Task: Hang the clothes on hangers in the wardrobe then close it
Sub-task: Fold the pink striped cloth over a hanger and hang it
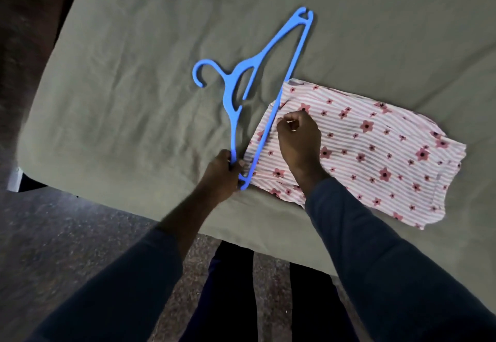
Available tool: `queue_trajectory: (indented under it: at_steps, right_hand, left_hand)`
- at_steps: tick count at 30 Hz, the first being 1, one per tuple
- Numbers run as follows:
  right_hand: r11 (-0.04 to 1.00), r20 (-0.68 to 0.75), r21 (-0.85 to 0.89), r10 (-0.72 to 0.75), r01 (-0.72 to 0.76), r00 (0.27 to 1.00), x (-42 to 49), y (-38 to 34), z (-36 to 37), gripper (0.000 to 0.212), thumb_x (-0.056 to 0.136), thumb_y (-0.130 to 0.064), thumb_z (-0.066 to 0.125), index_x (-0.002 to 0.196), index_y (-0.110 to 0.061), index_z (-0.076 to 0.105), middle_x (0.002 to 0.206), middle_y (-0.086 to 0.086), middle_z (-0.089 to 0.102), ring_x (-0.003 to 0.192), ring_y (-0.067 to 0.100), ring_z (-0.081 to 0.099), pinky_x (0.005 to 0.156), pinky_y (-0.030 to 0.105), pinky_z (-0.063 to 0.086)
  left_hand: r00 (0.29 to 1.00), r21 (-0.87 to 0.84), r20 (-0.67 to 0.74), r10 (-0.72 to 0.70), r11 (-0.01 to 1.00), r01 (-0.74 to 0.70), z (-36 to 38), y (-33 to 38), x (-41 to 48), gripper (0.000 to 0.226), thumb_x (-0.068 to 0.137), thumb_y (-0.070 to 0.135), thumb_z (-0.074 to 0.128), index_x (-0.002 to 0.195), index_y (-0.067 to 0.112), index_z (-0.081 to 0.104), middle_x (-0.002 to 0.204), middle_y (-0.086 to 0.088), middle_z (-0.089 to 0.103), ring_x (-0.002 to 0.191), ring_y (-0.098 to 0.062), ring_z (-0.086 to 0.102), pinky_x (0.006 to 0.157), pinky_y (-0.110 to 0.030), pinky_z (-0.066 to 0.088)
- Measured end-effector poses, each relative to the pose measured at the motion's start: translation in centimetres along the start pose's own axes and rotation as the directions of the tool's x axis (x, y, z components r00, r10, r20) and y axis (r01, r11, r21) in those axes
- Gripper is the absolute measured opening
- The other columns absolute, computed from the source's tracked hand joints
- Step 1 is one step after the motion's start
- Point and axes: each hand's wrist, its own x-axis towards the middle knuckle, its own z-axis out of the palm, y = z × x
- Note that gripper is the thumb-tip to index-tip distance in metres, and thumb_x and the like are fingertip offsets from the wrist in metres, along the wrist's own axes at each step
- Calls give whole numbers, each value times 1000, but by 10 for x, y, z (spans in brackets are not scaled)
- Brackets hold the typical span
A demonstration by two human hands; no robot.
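A big bed (134,100) with a grey-green sheet fills the view, and a pink striped cloth (375,153) with flowers lies flat on its near right part. A blue hanger (229,100) lies just left of it, its long bar over the cloth's left edge. The left hand (222,172) grips the hanger's near end, and the right hand (298,135), fingers curled, pinches the cloth beside the bar.
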Motion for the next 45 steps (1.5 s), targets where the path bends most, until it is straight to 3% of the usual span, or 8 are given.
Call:
queue_trajectory:
  at_steps: [7,12,15,21,25,30,38,45]
  right_hand:
    - [969,182,-88,-213,232,960,-15,-11,17,9,88,-13,62,93,-12,70,87,-5,71,84,15,66,81,32,52]
    - [965,11,-220,-145,144,989,20,-19,5,35,90,-15,60,125,-19,60,110,7,67,103,27,63,87,35,45]
    - [941,33,-306,-144,147,989,52,-24,-6,26,94,-25,57,119,-20,64,113,7,70,110,30,62,88,36,46]
    - [992,-104,-101,69,-80,992,97,-14,-14,16,68,-31,54,75,-18,61,75,9,70,75,34,71,69,48,58]
    - [997,-320,16,-68,77,945,74,-24,-15,3,72,-31,53,73,-28,53,70,2,68,64,30,68,67,45,57]
    - [990,124,-143,17,1,992,24,-21,23,15,75,-34,57,79,-21,64,80,6,73,76,31,72,76,46,59]
    - [860,173,-510,116,-12,978,19,-24,28,45,88,-45,66,113,-8,64,117,10,68,112,34,62,83,35,47]
    - [926,217,-363,190,-101,958,31,-25,26,34,85,-43,63,96,-12,69,89,8,75,88,31,72,77,39,58]
  left_hand:
    - [996,52,76,37,998,-41,11,-8,-14,22,90,28,67,84,8,59,70,-2,60,68,-25,63,62,-38,54]
    - [985,-20,168,28,999,-25,-10,-13,-4,23,92,27,65,81,8,57,74,-14,63,66,-26,63,63,-43,55]
    - [966,-213,257,11,976,45,-18,-12,-3,17,99,10,55,82,9,53,74,-11,60,60,-14,62,53,-27,54]
    - [953,-309,299,58,950,39,-21,-19,-6,15,100,6,51,86,8,53,73,-8,64,58,-11,62,55,-23,52]
    - [937,-205,341,80,979,-9,-22,-24,-5,13,96,15,59,93,2,56,77,-24,61,68,-23,59,64,-40,54]
    - [958,57,267,102,991,-121,-20,-28,-1,4,95,19,60,95,16,62,73,-9,66,62,-24,64,59,-42,57]
    - [978,179,156,137,970,-164,-5,-27,-7,15,95,24,59,102,12,64,85,-7,69,69,-21,66,65,-33,51]
    - [985,112,157,69,990,-87,-2,-18,-12,12,96,24,59,98,12,60,84,-7,67,64,-24,71,58,-39,60]
